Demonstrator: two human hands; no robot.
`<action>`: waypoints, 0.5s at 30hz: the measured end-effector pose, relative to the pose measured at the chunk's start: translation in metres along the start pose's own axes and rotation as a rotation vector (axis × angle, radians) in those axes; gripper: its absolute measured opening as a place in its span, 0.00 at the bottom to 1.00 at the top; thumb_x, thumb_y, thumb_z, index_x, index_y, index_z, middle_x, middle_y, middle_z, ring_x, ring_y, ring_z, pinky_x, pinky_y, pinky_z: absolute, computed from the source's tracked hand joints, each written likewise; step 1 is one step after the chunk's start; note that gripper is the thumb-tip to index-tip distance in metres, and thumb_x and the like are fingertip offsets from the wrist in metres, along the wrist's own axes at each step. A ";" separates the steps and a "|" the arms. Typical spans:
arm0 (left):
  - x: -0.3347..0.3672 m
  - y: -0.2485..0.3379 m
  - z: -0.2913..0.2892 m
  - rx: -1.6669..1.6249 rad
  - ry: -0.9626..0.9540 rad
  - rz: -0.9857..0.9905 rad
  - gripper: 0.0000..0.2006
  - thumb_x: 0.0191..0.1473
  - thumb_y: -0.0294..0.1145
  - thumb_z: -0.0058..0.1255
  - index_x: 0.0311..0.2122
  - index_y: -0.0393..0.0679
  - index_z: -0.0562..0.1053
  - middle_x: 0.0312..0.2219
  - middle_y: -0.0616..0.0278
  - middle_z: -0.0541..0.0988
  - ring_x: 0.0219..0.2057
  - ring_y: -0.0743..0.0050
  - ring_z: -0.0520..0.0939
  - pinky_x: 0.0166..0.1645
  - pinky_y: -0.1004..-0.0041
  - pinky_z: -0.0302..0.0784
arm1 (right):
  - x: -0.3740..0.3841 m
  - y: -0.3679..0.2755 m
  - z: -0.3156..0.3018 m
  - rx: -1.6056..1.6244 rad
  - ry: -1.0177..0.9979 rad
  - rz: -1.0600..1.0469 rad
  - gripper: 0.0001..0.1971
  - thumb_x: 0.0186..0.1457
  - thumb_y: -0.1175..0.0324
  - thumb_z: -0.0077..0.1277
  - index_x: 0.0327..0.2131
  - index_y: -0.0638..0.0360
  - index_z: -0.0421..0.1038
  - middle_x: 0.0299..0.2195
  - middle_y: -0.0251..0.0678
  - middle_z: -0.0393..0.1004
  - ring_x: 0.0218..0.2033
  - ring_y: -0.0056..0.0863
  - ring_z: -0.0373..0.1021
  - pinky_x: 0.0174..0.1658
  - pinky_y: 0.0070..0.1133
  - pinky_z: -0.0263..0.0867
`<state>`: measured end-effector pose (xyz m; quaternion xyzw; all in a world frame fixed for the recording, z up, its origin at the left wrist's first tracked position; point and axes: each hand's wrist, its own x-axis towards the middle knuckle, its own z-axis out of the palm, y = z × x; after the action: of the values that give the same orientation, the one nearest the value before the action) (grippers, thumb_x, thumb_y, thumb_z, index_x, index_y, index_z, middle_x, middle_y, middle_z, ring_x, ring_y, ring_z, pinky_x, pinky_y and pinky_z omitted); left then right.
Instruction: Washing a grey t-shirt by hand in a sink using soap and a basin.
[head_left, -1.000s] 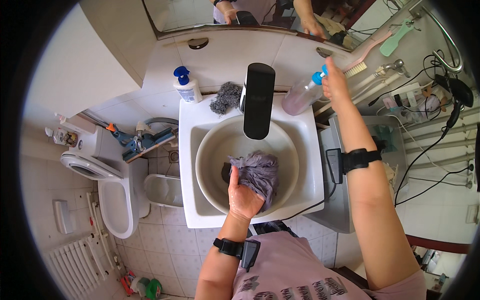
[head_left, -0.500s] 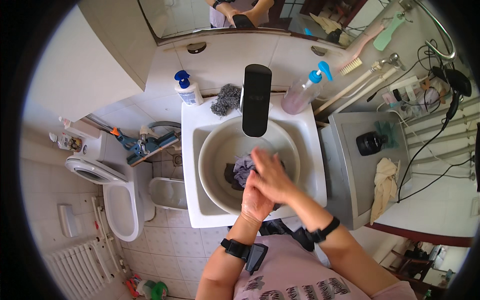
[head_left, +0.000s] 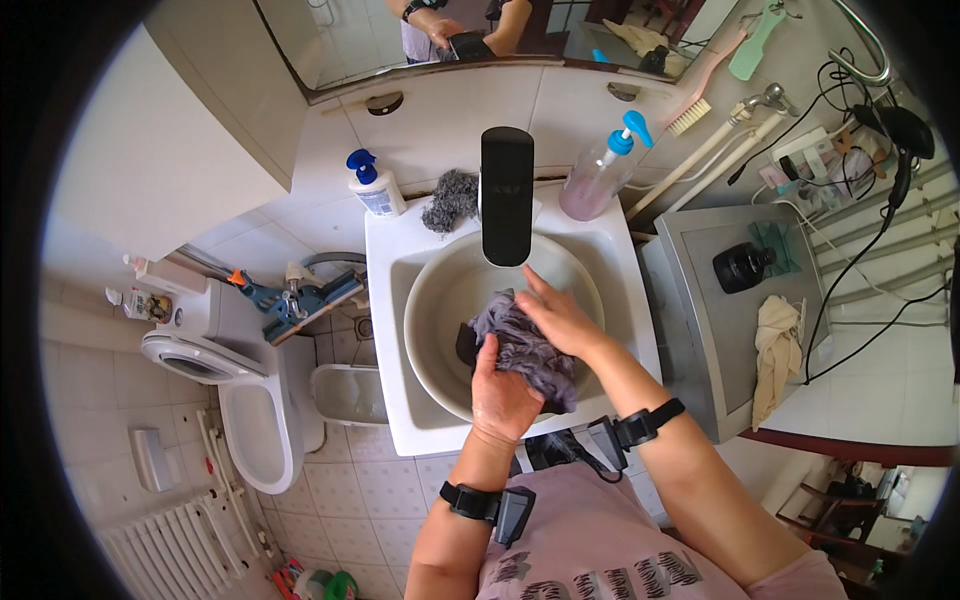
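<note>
A white toilet (head_left: 262, 425) stands at left in a tiled bathroom, a pale grey bin (head_left: 340, 382) just to its right and a blue-headed mop (head_left: 310, 302) leaning on the far side of the bin. On the far left corner of a white sink (head_left: 645, 395) sits a white bottle with a blue pump (head_left: 378, 192), next to a tangled grey scrubber (head_left: 452, 202). Inside the sink rests a round, off-white basin (head_left: 416, 325), its far rim beneath a black faucet (head_left: 507, 200). The person's left hand (head_left: 505, 402), wet and palm up, supports a bunched purple-grey cloth (head_left: 525, 345) over the near right part of the basin; its thumb is raised and its other fingers run out of sight beneath the fabric, so from here I cannot tell how tightly they close. A darker piece of fabric (head_left: 466, 345) shows at the cloth's left. The right hand (head_left: 557, 316) lies along the cloth's far right side, fingers extended and spread apart. Far right on the sink stands a clear bottle with a light-blue pump (head_left: 592, 188). At right, a grey boxy unit (head_left: 690, 330) carries a black object (head_left: 740, 268) and a cream cloth (head_left: 775, 345), with a black hair dryer (head_left: 900, 130) hanging beyond.
</note>
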<state>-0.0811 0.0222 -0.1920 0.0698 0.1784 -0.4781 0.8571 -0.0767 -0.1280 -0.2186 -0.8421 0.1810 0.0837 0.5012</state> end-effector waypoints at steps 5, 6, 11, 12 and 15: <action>0.004 0.014 -0.013 -0.117 -0.037 0.048 0.28 0.55 0.53 0.31 0.54 0.44 0.61 0.52 0.56 0.65 0.54 0.56 0.64 0.59 0.58 0.54 | -0.032 0.034 0.012 0.528 -0.156 0.205 0.41 0.52 0.37 0.34 0.57 0.64 0.50 0.52 0.41 0.62 0.54 0.31 0.57 0.57 0.22 0.47; 0.007 0.016 -0.019 -0.121 -0.036 0.054 0.28 0.55 0.53 0.31 0.54 0.44 0.61 0.52 0.56 0.65 0.54 0.56 0.64 0.59 0.58 0.54 | -0.040 0.036 0.015 0.664 -0.205 0.177 0.40 0.51 0.39 0.40 0.56 0.65 0.52 0.50 0.39 0.63 0.52 0.28 0.58 0.56 0.22 0.49; 0.019 0.021 -0.039 -0.129 -0.001 0.131 0.28 0.55 0.54 0.30 0.52 0.44 0.63 0.50 0.56 0.67 0.51 0.56 0.67 0.57 0.57 0.57 | -0.054 0.019 0.027 0.573 -0.167 0.069 0.31 0.43 0.68 0.58 0.51 0.65 0.57 0.45 0.35 0.66 0.46 0.24 0.62 0.50 0.18 0.58; 0.021 0.023 -0.043 -0.091 -0.011 0.136 0.27 0.55 0.54 0.30 0.52 0.44 0.63 0.49 0.56 0.68 0.51 0.56 0.68 0.57 0.57 0.57 | -0.051 0.021 0.023 0.572 -0.168 0.072 0.31 0.43 0.68 0.58 0.51 0.65 0.57 0.45 0.35 0.66 0.46 0.24 0.62 0.50 0.18 0.58; 0.023 0.030 -0.045 0.009 0.222 0.165 0.27 0.52 0.57 0.35 0.49 0.47 0.66 0.46 0.58 0.70 0.48 0.58 0.70 0.56 0.57 0.57 | -0.049 0.026 0.009 0.585 -0.108 0.163 0.27 0.46 0.80 0.46 0.53 0.57 0.58 0.47 0.34 0.66 0.45 0.22 0.63 0.47 0.15 0.60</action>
<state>-0.0559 0.0328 -0.2437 0.1404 0.2635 -0.3964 0.8682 -0.1318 -0.1200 -0.2279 -0.6392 0.2373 0.1128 0.7228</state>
